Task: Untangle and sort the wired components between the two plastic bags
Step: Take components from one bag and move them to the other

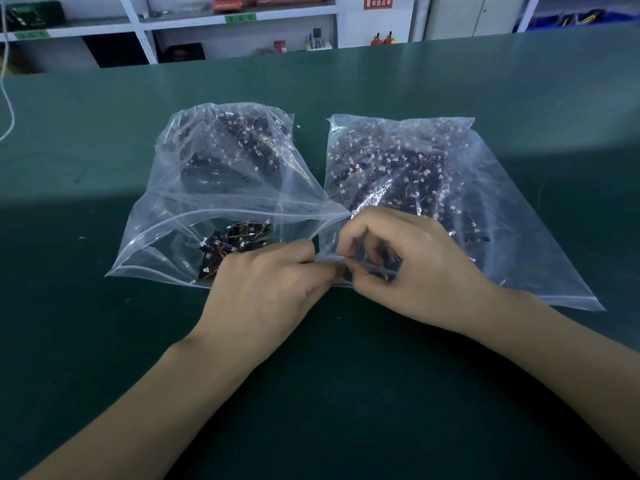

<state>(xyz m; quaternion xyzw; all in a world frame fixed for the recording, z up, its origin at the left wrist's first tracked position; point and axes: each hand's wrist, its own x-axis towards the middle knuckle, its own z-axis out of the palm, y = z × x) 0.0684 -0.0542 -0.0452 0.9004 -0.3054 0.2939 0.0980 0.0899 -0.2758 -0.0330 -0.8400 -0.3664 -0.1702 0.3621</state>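
Two clear plastic zip bags lie side by side on the green table. The left bag (pixel 166 216) has its mouth open toward me and holds small black wired components (pixel 228 244) with white connectors. The right bag (pixel 519 209) is packed with a tangled mass of the same components (pixel 391 168). My left hand (pixel 266 289) and my right hand (pixel 405 265) meet at the near edges where the bags touch. Both pinch a strip of bag rim between them. A few dark components show under my right fingers.
The green table (pixel 104 341) spreads wide around the bags. White shelving (pixel 138 26) with boxes and tools stands beyond the far edge. A white cord (pixel 8 109) hangs at the far left.
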